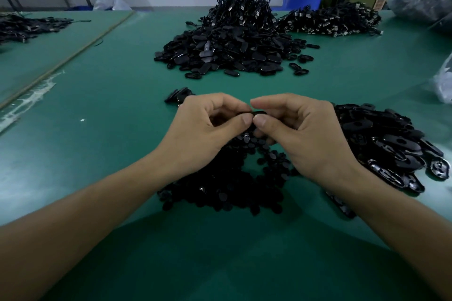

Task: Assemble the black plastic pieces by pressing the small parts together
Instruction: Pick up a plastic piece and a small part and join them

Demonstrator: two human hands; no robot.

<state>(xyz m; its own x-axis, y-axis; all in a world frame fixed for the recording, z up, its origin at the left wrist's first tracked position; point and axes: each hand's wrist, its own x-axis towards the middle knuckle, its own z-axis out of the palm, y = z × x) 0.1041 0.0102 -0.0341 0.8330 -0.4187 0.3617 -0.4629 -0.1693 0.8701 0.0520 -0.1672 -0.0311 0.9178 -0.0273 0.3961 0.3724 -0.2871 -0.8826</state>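
One piece is pinched between the left hand and the right hand, and big heaps are left, so little seems done.

Open green mat runs wide on the left and along the near edge. Small-parts pile fills the near centre, oval-shell heap crowds the right. Beyond, loose pieces and a far heap bar the middle.
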